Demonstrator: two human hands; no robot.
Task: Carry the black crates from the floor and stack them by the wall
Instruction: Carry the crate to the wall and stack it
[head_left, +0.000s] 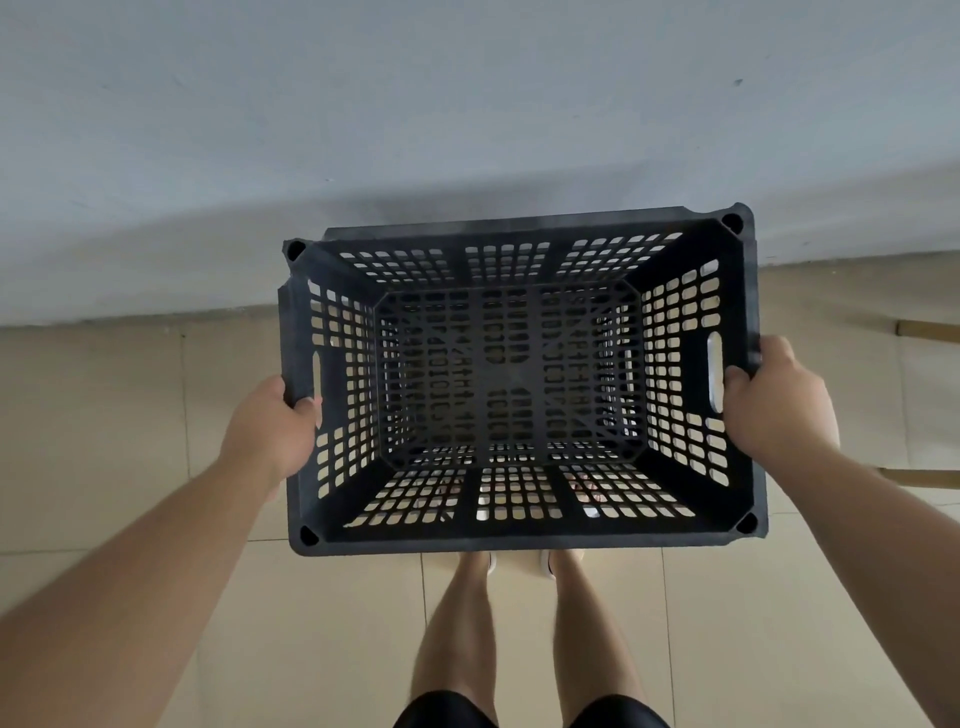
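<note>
Beige tile floor (130, 415) – pale wall (363, 130) ahead.

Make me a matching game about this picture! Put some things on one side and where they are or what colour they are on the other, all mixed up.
Things:
1. crate
2. left hand
3. right hand
4. floor

Descriptions:
A. beige tiles
B. grips the crate's right rim
C. black, full of holes, empty
D. grips the crate's left rim

Pairs: 1-C, 2-D, 3-B, 4-A
</note>
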